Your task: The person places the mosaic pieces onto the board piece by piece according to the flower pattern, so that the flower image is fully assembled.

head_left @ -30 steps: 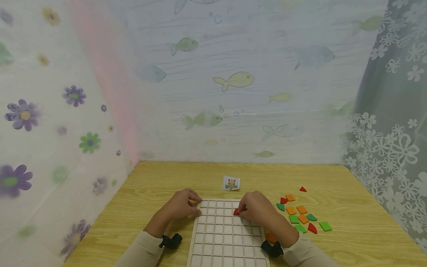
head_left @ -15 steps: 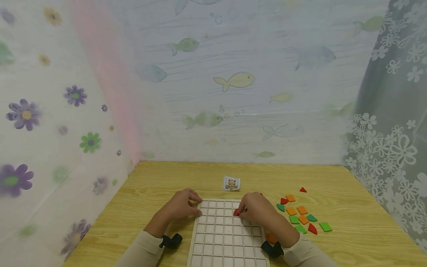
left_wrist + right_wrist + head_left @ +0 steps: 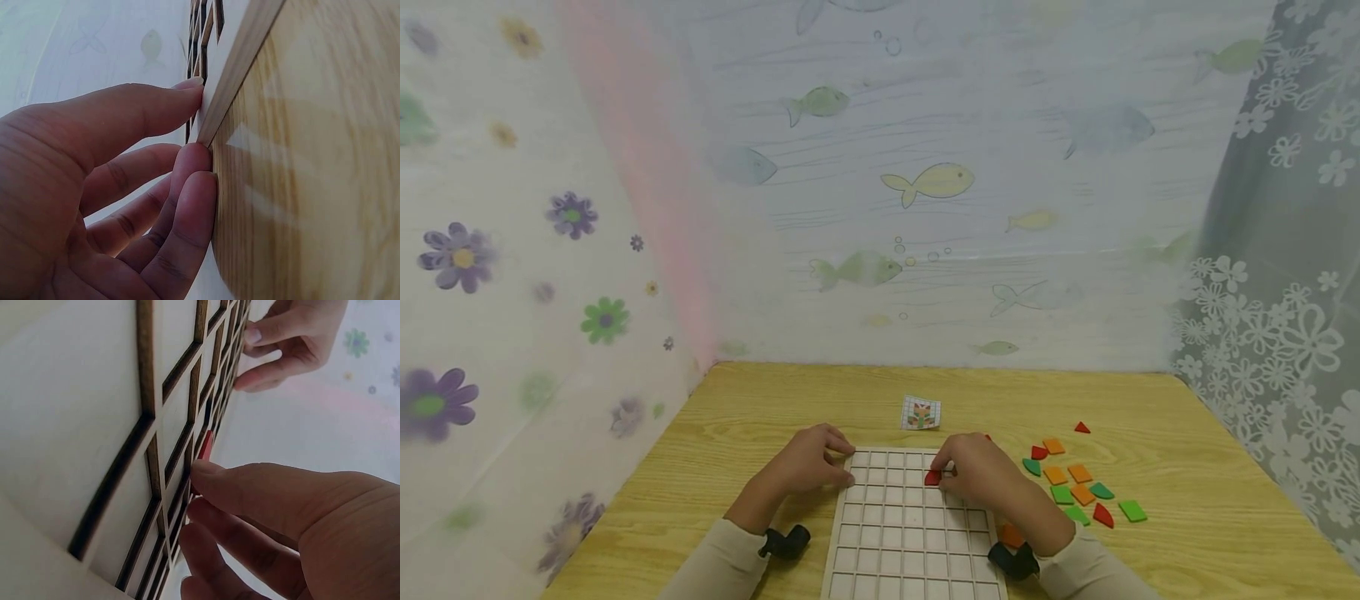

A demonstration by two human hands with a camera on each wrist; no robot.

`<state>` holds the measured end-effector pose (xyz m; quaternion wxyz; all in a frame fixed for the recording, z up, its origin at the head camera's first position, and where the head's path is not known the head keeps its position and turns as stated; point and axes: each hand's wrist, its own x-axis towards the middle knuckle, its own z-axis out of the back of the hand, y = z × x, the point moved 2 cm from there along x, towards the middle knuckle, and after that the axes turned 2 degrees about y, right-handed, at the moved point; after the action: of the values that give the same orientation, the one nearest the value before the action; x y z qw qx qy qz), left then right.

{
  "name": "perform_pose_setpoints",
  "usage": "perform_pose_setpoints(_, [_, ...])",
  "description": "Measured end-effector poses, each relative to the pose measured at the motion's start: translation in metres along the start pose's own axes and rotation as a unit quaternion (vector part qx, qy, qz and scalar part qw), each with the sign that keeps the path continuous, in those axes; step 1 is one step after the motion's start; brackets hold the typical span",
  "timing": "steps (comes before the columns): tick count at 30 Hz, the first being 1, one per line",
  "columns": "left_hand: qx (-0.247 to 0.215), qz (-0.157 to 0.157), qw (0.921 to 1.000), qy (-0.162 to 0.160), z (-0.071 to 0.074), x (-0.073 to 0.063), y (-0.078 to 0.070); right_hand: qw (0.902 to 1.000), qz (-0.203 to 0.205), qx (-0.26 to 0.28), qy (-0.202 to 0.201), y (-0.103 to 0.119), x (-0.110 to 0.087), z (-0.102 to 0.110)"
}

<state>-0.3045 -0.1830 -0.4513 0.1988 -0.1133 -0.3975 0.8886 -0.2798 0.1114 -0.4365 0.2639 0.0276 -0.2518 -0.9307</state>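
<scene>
A pale wooden grid board (image 3: 891, 517) lies on the table in front of the person. At its far left corner the left hand (image 3: 808, 458) holds the edge; in the left wrist view the thumb (image 3: 169, 106) is on the top face and fingertips (image 3: 195, 200) meet the side. The right hand (image 3: 981, 471) is over the far right part of the board, pinching a red quarter-circle tile (image 3: 932, 477) at a grid cell. The right wrist view shows the red tile (image 3: 206, 445) standing tilted at the thumb tip, its lower part hidden by the fingers.
Right of the board lie loose tiles: orange squares (image 3: 1079, 472), green squares (image 3: 1132, 510), teal quarter-circles (image 3: 1101, 490), more red quarter-circles (image 3: 1102, 515) and a red triangle (image 3: 1082, 427). An orange tile (image 3: 1011, 535) is partly under the right wrist. A pattern card (image 3: 921, 412) lies behind the board.
The right fingers have shifted slightly, and a little more of the red tile shows. The left hand and the board have stayed in place.
</scene>
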Motion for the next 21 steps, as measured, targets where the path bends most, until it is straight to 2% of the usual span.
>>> perform_pose_setpoints(21, [-0.001, -0.002, 1.0000, -0.001, -0.0002, 0.0010, 0.0025, 0.9999, 0.013, 0.002, 0.008, -0.0008, -0.0014, 0.0022])
